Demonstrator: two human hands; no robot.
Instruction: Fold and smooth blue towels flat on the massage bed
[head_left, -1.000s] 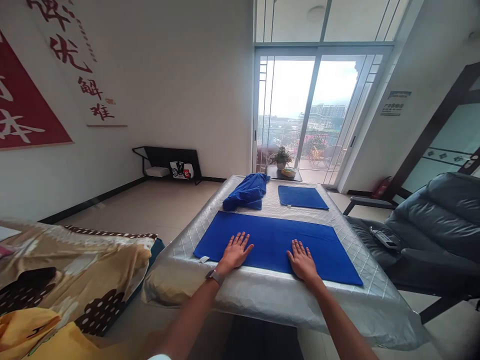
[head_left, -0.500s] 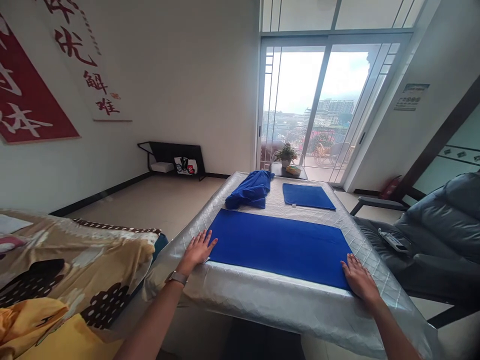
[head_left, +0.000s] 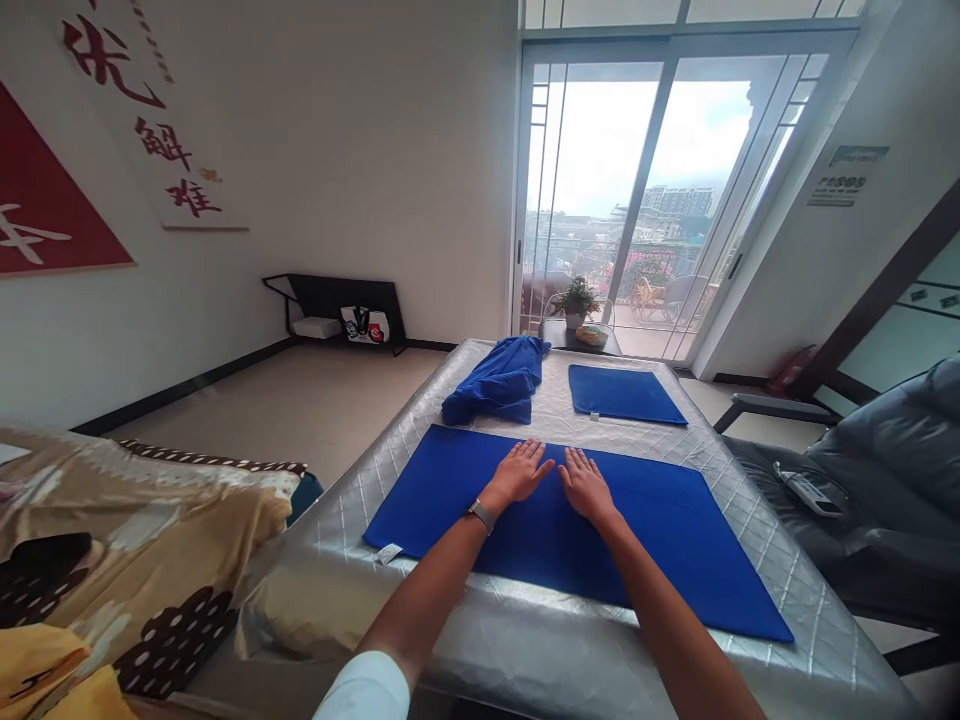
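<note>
A blue towel [head_left: 675,530] lies spread flat across the near part of a bed with a silvery quilted cover [head_left: 345,500]. My left hand [head_left: 519,470] rests palm down on the towel near its far edge, fingers stretched out. Beside it, a little to the right, my right hand [head_left: 585,480] lies flat on the same towel, fingers extended. A small gap separates the two hands. A white label [head_left: 388,553] sticks out at the towel's near left corner. Beyond are a crumpled blue cloth [head_left: 495,385] and a smaller flat blue towel [head_left: 626,393].
To the left stands another bed with a brown patterned blanket [head_left: 202,530]. A dark recliner [head_left: 892,490] with a remote-like device [head_left: 808,490] on its seat is at the right. A potted plant [head_left: 576,300] stands on a small table before the glass sliding door [head_left: 600,170].
Both hands have moved from the towel's left and right edges inward to its middle, near the far edge. The label at the left corner now shows fully.
</note>
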